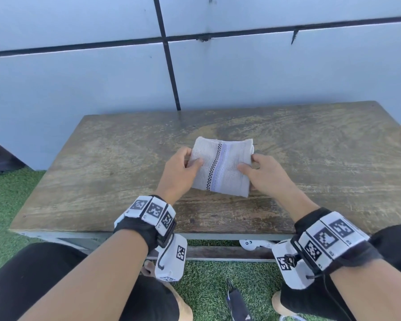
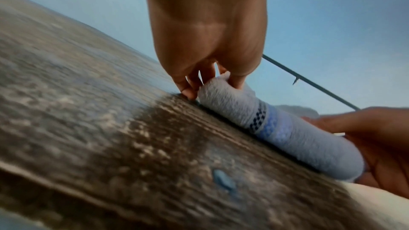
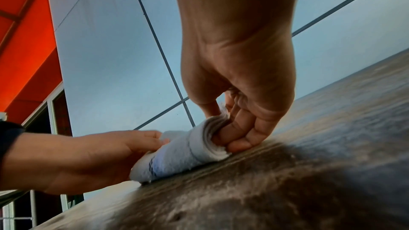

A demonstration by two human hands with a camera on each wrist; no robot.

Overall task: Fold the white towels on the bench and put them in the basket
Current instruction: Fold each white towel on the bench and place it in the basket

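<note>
One towel point(image 1: 222, 166) is all that lies on the wide wooden table point(image 1: 102, 158), near the middle of the top and a little toward the person; no basket shows in any view, nor any other towel. The table stands on green artificial grass point(image 1: 9, 193) against a pale blue panelled wall point(image 1: 79, 77).

The towel is already folded into a small thick square, with a checked stripe and a violet band running down its middle. The wrist views show several layers stacked at its right edge and a rounded fold along its near edge, which rests on the wood.

The left hand point(image 1: 181, 167) pinches the towel's left edge, thumb on top and fingers curled under. The right hand point(image 1: 264, 172) does the same on the right edge, thumb on top, fingertips tucked into the layers.

My reading is that the folding is done or nearly so, and the step in hand is to lift the bundle and carry it to the basket (wherever that stands, out of sight for now). To do it well, both grips should take in every layer, bottom ones included, so nothing droops open on the lift. Raise both sides together and level, keeping the stripe straight. The cloth is soft and will sag in the middle if the hands drift apart, so hold them at the same spacing, and set it down flat, not dropped.
</note>
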